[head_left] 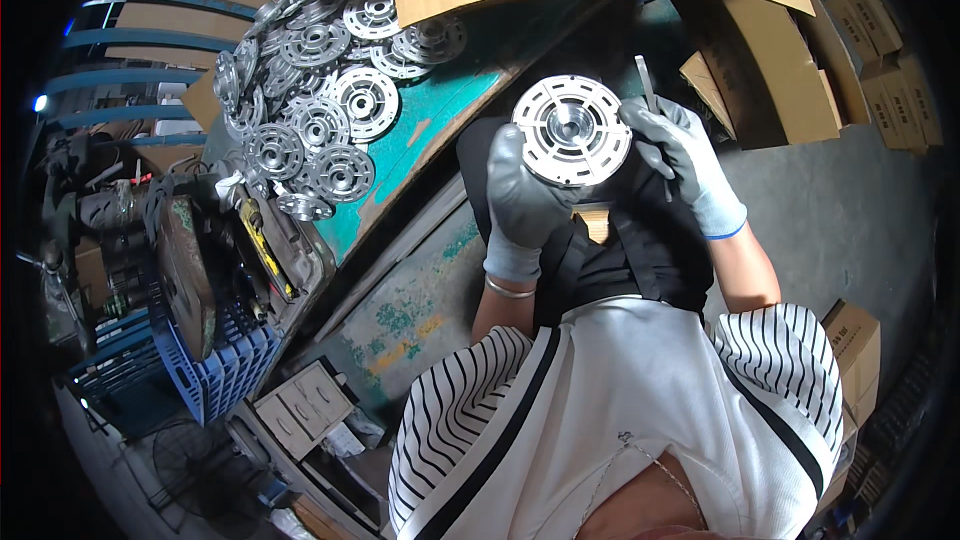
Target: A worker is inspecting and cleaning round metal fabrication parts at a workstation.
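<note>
Slotted round metal disc (pixel 548 151) was held over the wearer's lap, flat face toward the camera, its left rim pinched in the grip of the left gloved hand (pixel 522 190). The right gloved hand (pixel 680 140) had its grip closed around a slim metal tool (pixel 644 78), fingertips at the disc's right rim. Beyond, to the left, similar discs (pixel 322 123) lay heaped on the green worktop (pixel 425 135).
</note>
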The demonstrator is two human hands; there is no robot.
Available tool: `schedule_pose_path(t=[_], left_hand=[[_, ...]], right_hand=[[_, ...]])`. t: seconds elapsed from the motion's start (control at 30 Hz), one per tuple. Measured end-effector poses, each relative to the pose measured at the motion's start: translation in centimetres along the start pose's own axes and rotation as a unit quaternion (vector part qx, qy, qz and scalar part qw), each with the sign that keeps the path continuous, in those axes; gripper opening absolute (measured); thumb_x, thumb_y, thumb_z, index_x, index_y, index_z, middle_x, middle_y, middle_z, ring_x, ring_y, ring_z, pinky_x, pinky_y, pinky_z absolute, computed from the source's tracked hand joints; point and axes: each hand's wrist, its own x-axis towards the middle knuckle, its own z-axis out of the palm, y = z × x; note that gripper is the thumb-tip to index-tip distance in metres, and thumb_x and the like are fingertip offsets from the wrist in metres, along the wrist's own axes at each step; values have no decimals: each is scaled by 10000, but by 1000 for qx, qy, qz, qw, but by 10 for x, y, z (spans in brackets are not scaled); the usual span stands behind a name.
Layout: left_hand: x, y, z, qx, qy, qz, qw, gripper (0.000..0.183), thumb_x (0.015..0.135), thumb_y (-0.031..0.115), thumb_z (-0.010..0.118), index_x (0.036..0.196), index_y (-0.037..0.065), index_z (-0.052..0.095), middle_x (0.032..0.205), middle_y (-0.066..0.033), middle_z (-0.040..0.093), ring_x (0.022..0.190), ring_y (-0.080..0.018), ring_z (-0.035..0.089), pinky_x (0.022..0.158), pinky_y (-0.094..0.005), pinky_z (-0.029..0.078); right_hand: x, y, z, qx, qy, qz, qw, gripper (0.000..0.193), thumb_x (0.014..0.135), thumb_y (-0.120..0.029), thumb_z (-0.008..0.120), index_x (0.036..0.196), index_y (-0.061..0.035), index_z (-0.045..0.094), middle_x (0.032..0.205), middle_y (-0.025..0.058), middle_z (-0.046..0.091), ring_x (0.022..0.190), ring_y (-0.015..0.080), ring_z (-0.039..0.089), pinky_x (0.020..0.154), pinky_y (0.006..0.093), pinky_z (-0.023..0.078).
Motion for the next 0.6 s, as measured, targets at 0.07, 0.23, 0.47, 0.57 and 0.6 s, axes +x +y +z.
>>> schedule_pose_path(t=[0.07,0.23,0.47,0.57,0.6], left_hand=[[-2,-14,-17,372,18,71,925,464,969,300,473,1283,-39,434,1226,-134,583,1123,-212,559,1005,-398,417],[-3,-19,-35,860,-24,260,438,313,965,171,484,1223,-5,466,1215,-97,556,1107,-175,538,982,-313,433],[-19,-34,-64,942,42,293,160,308,955,156,506,1224,10,473,1174,-75,568,1087,-169,544,965,-291,436],[-24,-38,-69,948,40,303,90,307,950,150,516,1224,17,476,1156,-65,572,1079,-167,547,958,-282,437],[-23,-38,-70,949,42,301,90,307,950,150,516,1224,17,476,1156,-65,572,1079,-167,547,958,-282,437]], right_hand=[[4,2,3,-10,25,19,999,237,906,-203,608,1032,-4,630,701,-18,555,511,15,427,446,179,301],[-15,5,17,-182,131,-116,968,236,932,-205,575,1086,-32,620,705,-11,573,528,46,500,472,222,398],[-52,25,30,-369,-37,-60,927,187,885,-165,589,1007,-25,610,726,151,594,622,295,607,590,365,473],[-51,31,31,-383,-15,-126,915,184,862,-162,603,980,-21,608,769,176,607,708,359,603,635,409,475],[-51,32,32,-392,-15,-128,911,189,852,-161,608,975,-17,607,797,187,614,754,383,600,661,425,476]])
